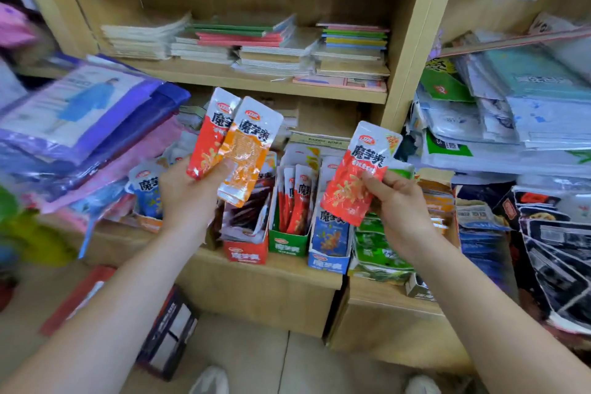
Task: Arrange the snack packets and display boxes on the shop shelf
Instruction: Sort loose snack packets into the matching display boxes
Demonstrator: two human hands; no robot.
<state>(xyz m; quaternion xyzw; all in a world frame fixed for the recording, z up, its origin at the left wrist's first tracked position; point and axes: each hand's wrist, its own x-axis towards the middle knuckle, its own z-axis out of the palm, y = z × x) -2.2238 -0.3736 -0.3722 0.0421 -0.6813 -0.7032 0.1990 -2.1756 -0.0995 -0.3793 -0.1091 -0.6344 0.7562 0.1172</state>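
Above the display boxes (289, 243), my left hand (188, 192) grips two snack packets (238, 150); my right hand (396, 201) pinches one red packet (355, 182).

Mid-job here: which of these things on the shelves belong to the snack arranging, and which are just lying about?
Job: left hand holding a red packet and an orange packet; right hand holding a second red packet; red box, green box, blue box.
Lying about: notebook stacks above; purple raincoat packs, left; paper packs, right.

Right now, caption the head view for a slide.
Left hand holds two snack packets, right hand a red packet, before the display boxes.
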